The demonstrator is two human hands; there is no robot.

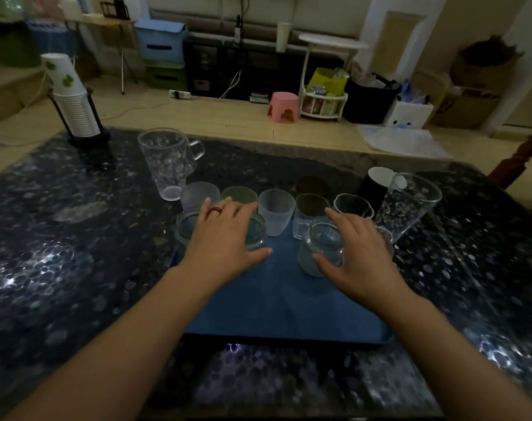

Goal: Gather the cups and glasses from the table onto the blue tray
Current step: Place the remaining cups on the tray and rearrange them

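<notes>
Flat rectangular blue tray (pixel 277 302) lies on the dark, speckled glossy table (pixel 61 238), its near half bare, its far half carrying drinkware. Left hand (pixel 225 241), a red ring on one finger, lies over a squat clear glass jar (pixel 258 235) at the tray's left side, fingers curled loosely round it; whether it truly grips or only rests there is hard to tell in the dim light. Right hand (pixel 356 253) grasps a small rounded clear glass cup (pixel 319 250) on the tray's right side, thumb in front, fingers behind. Behind the hands runs a row: a frosted tumbler (pixel 198 194), a green-tinted cup (pixel 239 194), a frosted white tumbler (pixel 276 214), a clear mug with dark contents (pixel 310 211), and a clear wavy-rimmed glass (pixel 353 205). Still off the tray: a tall clear printed glass mug with handle (pixel 167 162) standing well back on the left, a tall printed clear glass (pixel 407 202) leaning at the right edge, and a dark cup with white interior (pixel 377 183) behind it. Step in hand, by appearance: settling two pieces into the second row. Next move calls for letting go, then reaching for the tall mug on the left and the pieces on the right, placing them upright without knocking the crowded row.
</notes>
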